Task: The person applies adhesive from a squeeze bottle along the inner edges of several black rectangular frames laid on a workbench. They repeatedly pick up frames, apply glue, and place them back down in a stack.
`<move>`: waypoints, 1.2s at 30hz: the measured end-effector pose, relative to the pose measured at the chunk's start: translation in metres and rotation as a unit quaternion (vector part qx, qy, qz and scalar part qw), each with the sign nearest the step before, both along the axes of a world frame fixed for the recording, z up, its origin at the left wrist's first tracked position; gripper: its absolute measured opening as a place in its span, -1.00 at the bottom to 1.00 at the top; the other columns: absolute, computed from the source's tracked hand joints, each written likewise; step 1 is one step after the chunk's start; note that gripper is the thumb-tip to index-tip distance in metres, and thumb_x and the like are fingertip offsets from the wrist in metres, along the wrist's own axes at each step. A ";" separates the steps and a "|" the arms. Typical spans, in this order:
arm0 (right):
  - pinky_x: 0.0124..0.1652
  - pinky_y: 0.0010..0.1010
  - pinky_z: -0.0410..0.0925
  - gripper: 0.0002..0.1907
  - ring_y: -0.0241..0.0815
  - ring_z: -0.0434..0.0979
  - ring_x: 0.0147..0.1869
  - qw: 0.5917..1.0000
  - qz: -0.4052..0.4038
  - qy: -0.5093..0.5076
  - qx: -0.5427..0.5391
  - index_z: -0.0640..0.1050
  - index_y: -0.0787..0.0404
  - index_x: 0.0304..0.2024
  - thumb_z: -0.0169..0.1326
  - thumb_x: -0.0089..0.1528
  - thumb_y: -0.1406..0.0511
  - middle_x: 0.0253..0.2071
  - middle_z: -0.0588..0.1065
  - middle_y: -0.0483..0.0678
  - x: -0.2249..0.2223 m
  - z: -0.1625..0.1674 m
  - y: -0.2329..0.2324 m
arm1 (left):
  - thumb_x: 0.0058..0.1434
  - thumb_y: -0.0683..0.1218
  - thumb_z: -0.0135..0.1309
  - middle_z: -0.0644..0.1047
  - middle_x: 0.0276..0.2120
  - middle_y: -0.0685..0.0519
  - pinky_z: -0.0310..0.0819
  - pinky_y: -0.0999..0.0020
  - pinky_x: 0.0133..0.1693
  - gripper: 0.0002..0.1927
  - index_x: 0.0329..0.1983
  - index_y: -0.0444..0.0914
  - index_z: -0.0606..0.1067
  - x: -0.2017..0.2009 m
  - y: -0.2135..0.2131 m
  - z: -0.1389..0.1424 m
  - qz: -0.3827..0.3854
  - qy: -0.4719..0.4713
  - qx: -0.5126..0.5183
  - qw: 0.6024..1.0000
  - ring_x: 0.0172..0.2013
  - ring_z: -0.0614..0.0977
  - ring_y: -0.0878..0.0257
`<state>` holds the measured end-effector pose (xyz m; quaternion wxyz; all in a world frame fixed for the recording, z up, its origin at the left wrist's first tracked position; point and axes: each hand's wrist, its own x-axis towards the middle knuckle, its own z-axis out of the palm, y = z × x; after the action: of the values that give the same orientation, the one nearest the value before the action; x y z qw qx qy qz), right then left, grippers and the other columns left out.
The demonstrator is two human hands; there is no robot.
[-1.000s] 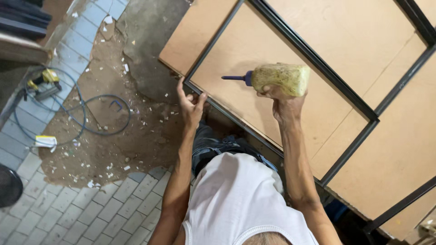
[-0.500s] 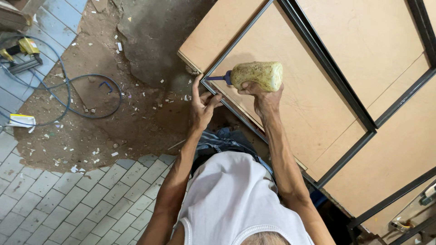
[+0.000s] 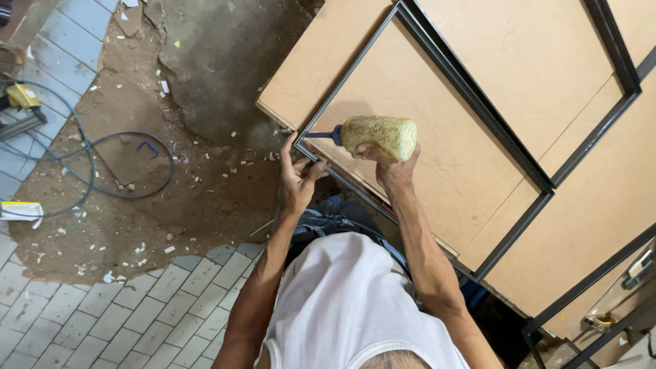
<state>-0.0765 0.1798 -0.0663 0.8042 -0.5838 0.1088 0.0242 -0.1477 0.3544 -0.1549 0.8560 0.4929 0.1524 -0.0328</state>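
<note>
STEP: keep your right hand [image 3: 386, 158] wrapped firm on the bottle, nozzle tracking the black frame [image 3: 478, 96] corner – left hand [image 3: 297, 179], fingers loosely curled, steadying the frame edge | ITEM: 1 squeeze bottle [image 3: 379, 135], yellowish, grimy, blue nozzle – lies level over the brown board [image 3: 424, 198].

Ground beneath the work area. A patch of bare brown earth [image 3: 137, 205] is lying exposed, littered with pale chips and debris, and a grey concrete slab [image 3: 219, 68] is sitting at its upper edge. Grey paving bricks [image 3: 89, 321] are bordering the soil at lower left, and bluish tiles [image 3: 75, 41] are running along the upper left. A blue cable [image 3: 92, 160] is looping across the dirt toward a yellow power tool [image 3: 20, 99]. Even daylight is falling on everything.
</note>
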 end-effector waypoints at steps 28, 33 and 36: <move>-0.44 -0.33 0.69 -0.67 -0.03 0.72 -0.32 0.974 -0.102 -0.143 -0.143 0.52 0.57 -0.01 0.11 0.16 0.54 -0.29 0.62 0.26 0.183 0.020 -0.085 | 0.31 -0.23 0.17 0.52 0.02 -0.25 0.75 0.16 -0.08 -0.16 0.52 -0.23 -0.04 0.004 -0.004 -0.007 0.007 -0.001 -0.010 1.000 -0.03 0.65 0.08; -0.31 -0.32 0.74 -0.65 -0.02 0.78 -0.17 0.953 -0.098 -0.183 -0.220 0.53 0.46 0.05 0.22 0.21 0.48 -0.11 0.64 0.21 0.184 0.021 -0.077 | 0.29 -0.20 0.17 0.57 -0.02 -0.28 0.79 0.17 -0.10 -0.16 0.51 -0.22 -0.03 0.006 -0.003 -0.005 0.001 0.011 0.013 1.000 -0.03 0.69 0.05; -0.21 -0.35 0.74 -0.56 -0.07 0.76 -0.06 0.902 -0.103 -0.225 -0.353 0.53 0.38 0.12 0.35 0.21 0.42 -0.07 0.66 0.15 0.165 0.012 -0.064 | 0.27 -0.22 0.20 0.54 0.00 -0.32 0.78 0.14 -0.12 -0.16 0.51 -0.24 0.01 0.006 -0.004 -0.003 0.017 0.017 0.002 1.000 -0.04 0.67 0.03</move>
<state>0.0886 0.1157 -0.0546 0.5466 -0.8050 -0.0139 -0.2304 -0.1413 0.3500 -0.1580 0.8526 0.4915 0.1758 -0.0262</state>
